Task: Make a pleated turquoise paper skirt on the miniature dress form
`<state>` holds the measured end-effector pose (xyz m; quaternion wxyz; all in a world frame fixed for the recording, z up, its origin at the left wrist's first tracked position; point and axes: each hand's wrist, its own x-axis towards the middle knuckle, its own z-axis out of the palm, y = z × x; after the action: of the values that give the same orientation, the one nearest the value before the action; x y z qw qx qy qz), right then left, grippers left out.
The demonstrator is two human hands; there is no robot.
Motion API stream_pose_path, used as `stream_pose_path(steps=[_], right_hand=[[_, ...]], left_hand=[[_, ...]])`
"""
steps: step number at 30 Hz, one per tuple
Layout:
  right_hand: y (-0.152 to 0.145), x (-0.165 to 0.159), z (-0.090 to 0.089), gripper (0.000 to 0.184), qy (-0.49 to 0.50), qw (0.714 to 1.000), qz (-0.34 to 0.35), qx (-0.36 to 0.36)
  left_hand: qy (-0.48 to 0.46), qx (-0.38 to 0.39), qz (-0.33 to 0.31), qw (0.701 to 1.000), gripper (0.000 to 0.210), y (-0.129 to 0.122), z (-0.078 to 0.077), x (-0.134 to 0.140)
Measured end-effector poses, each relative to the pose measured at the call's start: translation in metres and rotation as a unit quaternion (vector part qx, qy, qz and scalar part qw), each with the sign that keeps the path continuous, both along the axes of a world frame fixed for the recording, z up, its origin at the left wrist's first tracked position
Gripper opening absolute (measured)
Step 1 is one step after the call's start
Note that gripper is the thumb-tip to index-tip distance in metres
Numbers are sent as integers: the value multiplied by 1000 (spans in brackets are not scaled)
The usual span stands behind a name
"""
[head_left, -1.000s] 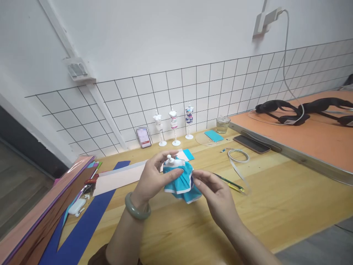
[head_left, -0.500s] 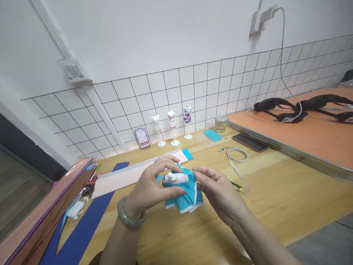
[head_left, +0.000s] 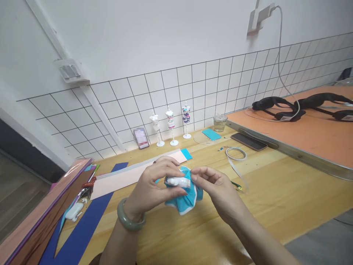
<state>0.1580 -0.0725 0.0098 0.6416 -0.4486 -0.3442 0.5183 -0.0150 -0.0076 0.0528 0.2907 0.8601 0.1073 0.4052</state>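
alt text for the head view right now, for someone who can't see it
A person's left hand holds a small white mannequin draped in white-edged turquoise cloth, while the right hand pinches the cloth. Behind, three small mannequins stand on a wooden table by a wall, with a glass to their right.

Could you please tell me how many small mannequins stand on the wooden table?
3, in a row along the wall: the left mannequin, the middle mannequin, and the right mannequin, nearest the glass. None seems hidden.
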Motion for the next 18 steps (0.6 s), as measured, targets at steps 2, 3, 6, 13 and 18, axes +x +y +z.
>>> stream_pose_path(steps=[2,3,6,13,18], right_hand=[[0,1,0,31,14,1000,4,3],[-1,1,0,30,27,1000,8,6],[-2,1,2,29,96,994,46,0],[-3,7,5,29,129,978,163,-26],[0,5,1,29,97,983,153,-31]], left_hand=[[-7,-6,9,1000,24,-1,1,0],[-13,-13,12,1000,24,-1,1,0],[-32,-45,7,998,23,-3,2,-3],[-19,-88,3,996,21,-5,3,-8],[1,-102,41,994,20,-5,2,-8]])
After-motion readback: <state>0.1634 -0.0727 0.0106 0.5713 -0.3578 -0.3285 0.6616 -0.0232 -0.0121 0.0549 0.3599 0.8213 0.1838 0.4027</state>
